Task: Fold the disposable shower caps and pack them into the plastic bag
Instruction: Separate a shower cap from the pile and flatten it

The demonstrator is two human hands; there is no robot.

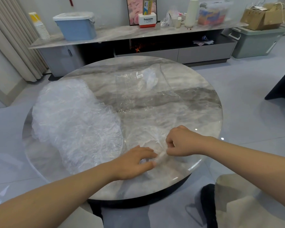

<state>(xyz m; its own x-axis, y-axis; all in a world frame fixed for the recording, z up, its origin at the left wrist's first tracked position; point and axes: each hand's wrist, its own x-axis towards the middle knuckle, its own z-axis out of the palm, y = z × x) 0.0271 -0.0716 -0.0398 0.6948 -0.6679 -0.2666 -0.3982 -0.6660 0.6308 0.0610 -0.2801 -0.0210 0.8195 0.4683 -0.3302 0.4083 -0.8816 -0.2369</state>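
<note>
One clear shower cap (148, 139) lies spread at the near side of the round marble table (196, 102). My right hand (183, 142) pinches its bunched edge between thumb and fingers. My left hand (135, 162) rests flat on the same cap, fingertips touching the gathered edge beside the right hand. A big heap of crumpled clear shower caps (72, 122) fills the table's left side. The clear plastic bag (143, 91) with a small white label lies flat at the far middle, with a folded cap inside near its top.
Behind the table runs a low marble-topped cabinet (122, 32) with a blue lidded box (76, 25), paper cups and other boxes. A green storage bin (255, 41) stands on the floor at right. Dark furniture (283, 86) is at the right edge.
</note>
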